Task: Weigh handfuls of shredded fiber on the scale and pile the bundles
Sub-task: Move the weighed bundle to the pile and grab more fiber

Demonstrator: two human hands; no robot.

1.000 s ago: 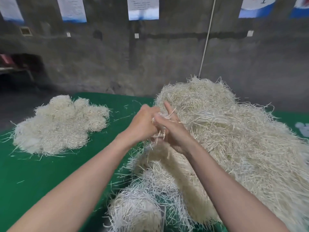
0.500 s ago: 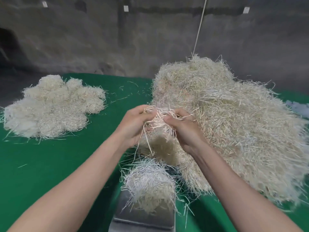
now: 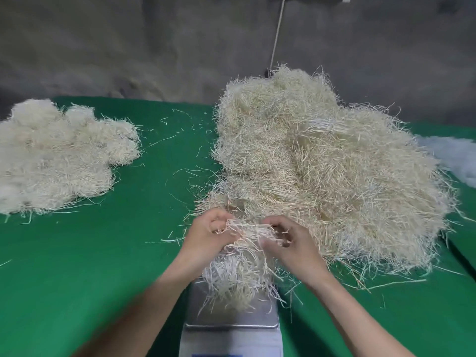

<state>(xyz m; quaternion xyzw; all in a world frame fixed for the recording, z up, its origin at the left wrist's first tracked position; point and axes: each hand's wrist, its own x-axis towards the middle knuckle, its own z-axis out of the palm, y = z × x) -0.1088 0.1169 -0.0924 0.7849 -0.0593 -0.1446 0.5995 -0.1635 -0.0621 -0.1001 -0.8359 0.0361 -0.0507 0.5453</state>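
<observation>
Hands side by side above the scale (image 3: pixel 231 315), left hand (image 3: pixel 210 234) and right hand (image 3: pixel 289 240) each pinching one fiber tuft (image 3: pixel 251 231)

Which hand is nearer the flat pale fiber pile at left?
Left. The left hand is right of the flat pale fiber pile; right hand farther right; both pinch one fiber tuft.

Noted both forearms bare, reaching forward from the near edge of the table (image 3: pixel 77 266) and converging toward its middle. Recorded left hand (image 3: pixel 210 235) and right hand (image 3: pixel 289 244) close together, not touching, at about the same height, fingers of each curled inward. Found each hand pinching one end of the same fiber tuft (image 3: pixel 253 231), stretched across the gap between them.
</observation>
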